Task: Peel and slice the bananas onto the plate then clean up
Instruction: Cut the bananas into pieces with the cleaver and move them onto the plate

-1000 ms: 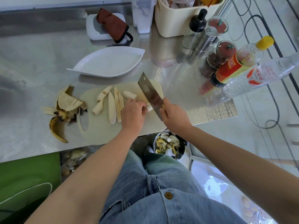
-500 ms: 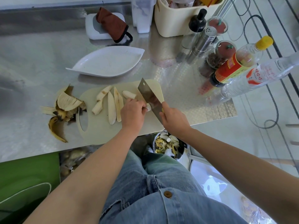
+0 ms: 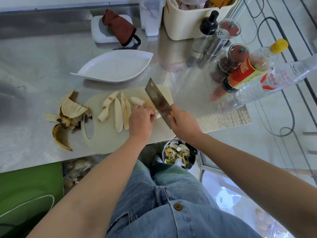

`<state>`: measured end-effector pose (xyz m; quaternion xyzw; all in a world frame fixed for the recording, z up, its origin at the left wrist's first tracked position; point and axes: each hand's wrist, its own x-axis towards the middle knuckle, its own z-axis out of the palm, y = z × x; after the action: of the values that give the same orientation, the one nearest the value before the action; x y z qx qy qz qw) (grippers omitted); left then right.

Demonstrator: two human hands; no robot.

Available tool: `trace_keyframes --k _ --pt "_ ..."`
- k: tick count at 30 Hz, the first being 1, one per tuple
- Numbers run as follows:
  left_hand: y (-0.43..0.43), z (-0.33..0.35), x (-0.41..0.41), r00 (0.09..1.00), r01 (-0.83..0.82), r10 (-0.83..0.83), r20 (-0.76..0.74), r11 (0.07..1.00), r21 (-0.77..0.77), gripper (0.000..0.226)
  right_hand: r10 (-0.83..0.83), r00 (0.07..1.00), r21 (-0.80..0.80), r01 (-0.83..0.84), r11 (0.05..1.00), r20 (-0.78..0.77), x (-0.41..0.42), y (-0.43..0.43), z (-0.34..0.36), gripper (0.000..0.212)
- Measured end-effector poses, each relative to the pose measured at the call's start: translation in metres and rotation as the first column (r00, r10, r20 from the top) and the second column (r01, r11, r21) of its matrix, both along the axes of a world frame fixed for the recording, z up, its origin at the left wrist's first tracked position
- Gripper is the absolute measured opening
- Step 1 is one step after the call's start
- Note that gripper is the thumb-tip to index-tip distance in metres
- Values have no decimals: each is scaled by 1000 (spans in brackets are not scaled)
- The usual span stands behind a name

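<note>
On the pale cutting board (image 3: 106, 140) lie several long strips of peeled banana (image 3: 118, 115). My left hand (image 3: 141, 121) pinches a peeled banana piece (image 3: 137, 101) at the board's right end. My right hand (image 3: 184, 123) grips the handle of a cleaver (image 3: 157, 100), whose blade stands against that piece just right of my left fingers. An empty white leaf-shaped plate (image 3: 113, 66) sits behind the board. The banana peels (image 3: 68, 115) are heaped left of the board.
Bottles and spice jars (image 3: 240, 71) crowd the counter's right end, with a cream tub (image 3: 187, 23) and a brown cloth (image 3: 118, 27) on a white box at the back. A metal bin of scraps (image 3: 178, 153) stands below the counter edge by my knees.
The cleaver dropped from raised onto the banana piece, then tilted up slightly again. My left hand stayed on the piece.
</note>
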<state>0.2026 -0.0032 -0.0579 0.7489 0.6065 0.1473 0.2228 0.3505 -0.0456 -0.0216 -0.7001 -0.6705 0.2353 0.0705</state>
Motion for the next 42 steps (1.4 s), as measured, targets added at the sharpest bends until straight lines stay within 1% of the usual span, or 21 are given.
trace_keyframes --k 8,14,16,23,30,36,42 --pt "-1 1 0 1000 -2 2 11 1000 2 7 -6 998 -67 10 998 65 -5 -7 -4 18" --pt "-1 -1 -1 1000 0 0 7 1000 2 7 -27 1000 15 27 1000 8 0 -5 0 14" --pt "-1 -2 -1 1000 -3 3 4 1000 -5 8 -23 1000 18 23 1000 -2 0 -4 2 13" --pt "-1 -1 -1 1000 -6 6 -2 1000 2 10 -4 1000 -5 4 1000 11 -1 -2 0 14" --pt "0 0 0 1000 -11 11 15 1000 -14 8 -7 998 -80 11 997 61 -5 -8 -6 18" --pt "1 0 0 1000 -9 9 18 1000 -6 7 -35 999 0 35 999 10 -2 -5 0 13" --pt "1 -1 1 1000 -15 15 10 1000 -7 7 -20 1000 -11 20 1000 18 -2 -2 2 11"
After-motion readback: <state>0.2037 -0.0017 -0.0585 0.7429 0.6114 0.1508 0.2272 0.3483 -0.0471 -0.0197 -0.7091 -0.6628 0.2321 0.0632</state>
